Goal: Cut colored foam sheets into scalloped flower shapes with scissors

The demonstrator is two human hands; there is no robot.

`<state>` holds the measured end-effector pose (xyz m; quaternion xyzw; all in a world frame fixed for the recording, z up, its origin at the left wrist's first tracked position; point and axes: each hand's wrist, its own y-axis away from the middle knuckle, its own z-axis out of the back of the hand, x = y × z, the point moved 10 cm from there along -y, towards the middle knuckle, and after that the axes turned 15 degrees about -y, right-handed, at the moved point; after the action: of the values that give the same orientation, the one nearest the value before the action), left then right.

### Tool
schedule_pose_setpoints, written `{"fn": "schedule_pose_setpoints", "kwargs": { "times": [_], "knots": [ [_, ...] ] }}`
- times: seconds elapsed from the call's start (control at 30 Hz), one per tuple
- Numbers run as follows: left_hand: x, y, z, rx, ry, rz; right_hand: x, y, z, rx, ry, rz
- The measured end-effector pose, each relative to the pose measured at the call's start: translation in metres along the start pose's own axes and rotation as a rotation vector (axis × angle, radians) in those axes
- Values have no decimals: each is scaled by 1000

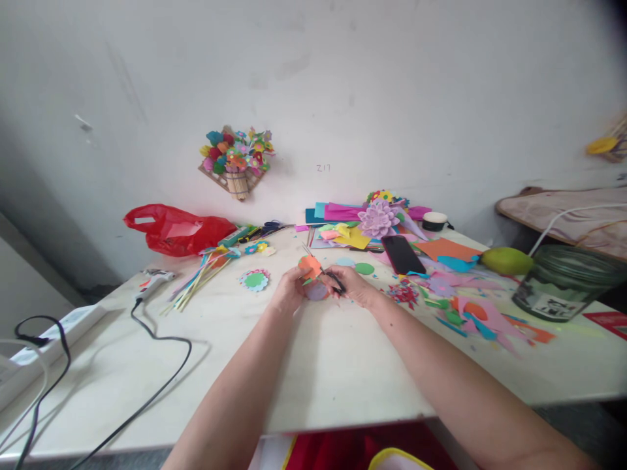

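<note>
Near the middle of the table my left hand (292,287) pinches an orange paper piece (309,266) with a scalloped edge. In my right hand (353,284) is a pair of scissors (335,281) with black handles, its blades pointing up and left across the orange paper. Whether the blades are apart is too small to tell. Under the hands lies a purple paper disc (317,292), partly covered. A green disc (364,268) and a light blue disc (345,262) rest just beyond my right hand. Left of my left hand lies a scalloped paper flower (255,280) with a green centre.
Paper scraps (490,320) spread over the right side near a glass jar (563,287) and a phone (402,255). A red plastic bag (179,230), paper strips (203,281), a glue gun (155,282) with its black cord and a power strip (73,326) occupy the left.
</note>
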<state>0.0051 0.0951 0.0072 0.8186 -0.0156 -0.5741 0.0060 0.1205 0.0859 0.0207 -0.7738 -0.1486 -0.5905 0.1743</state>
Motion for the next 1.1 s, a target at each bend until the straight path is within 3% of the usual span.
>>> {"fn": "schedule_pose_setpoints", "kwargs": {
  "times": [0.33, 0.57, 0.9, 1.1],
  "knots": [
    [1, -4, 8, -55, -32, 17, 0, -3, 5, -83, 10, 17],
    [-4, -4, 8, -26, -94, -13, 6, -4, 16, -168, 49, 42],
    [-1, 5, -10, 148, -365, -12, 23, 1, 29, -250, -43, 140],
    [9, 10, -23, 269, -493, 48, 26, 1, 24, -199, -78, 153]
  ]
}}
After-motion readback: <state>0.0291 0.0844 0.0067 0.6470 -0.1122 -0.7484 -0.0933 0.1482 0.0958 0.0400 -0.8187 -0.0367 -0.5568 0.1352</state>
